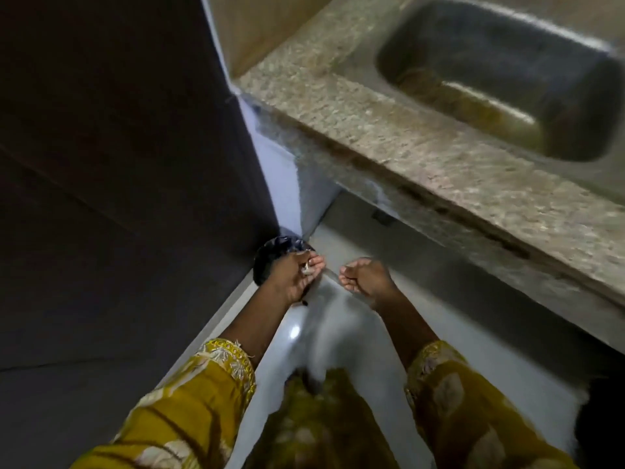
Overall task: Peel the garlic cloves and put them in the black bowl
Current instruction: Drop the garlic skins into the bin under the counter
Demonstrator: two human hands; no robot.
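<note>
My left hand (295, 277) is cupped, palm up, with its fingers curled around a few pale scraps that look like garlic peel (307, 268). It hovers over the near rim of a round black container (270, 253) lined with a shiny black bag, which stands on the floor in the corner. My right hand (365, 277) hangs a little to the right of it with the fingers curled in, and I see nothing in it. The view is blurred.
A speckled stone counter (422, 154) with a steel sink (507, 72) runs along the right. A tall dark cabinet or fridge side (118, 147) fills the left. Pale floor (338, 326) lies below my arms, which wear yellow patterned sleeves.
</note>
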